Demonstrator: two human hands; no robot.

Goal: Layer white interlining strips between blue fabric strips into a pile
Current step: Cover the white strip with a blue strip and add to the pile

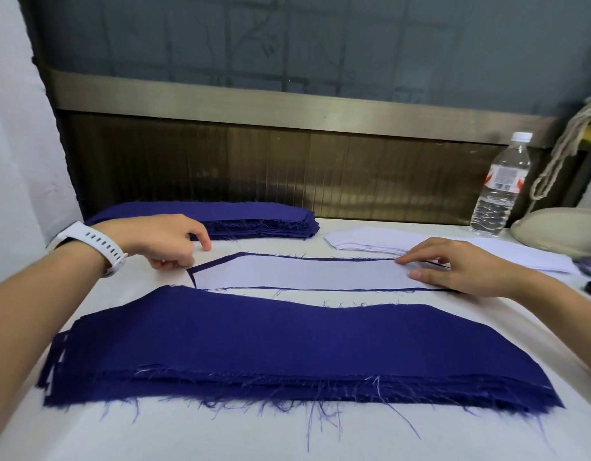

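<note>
Blue cloth dominates: the big front pile, then a second pile at the back. Between them a white strip lies on a single blue strip; I reckon I am squaring that layer. My right hand presses its end, fingers flat; my left hand curls at the other end, grip unclear. Next, another blue piece on top, edges matched.

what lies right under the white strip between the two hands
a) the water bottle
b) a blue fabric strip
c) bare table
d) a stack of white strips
b: a thin dark edge of the blue fabric strip shows along the borders of the white interlining strip.
</note>
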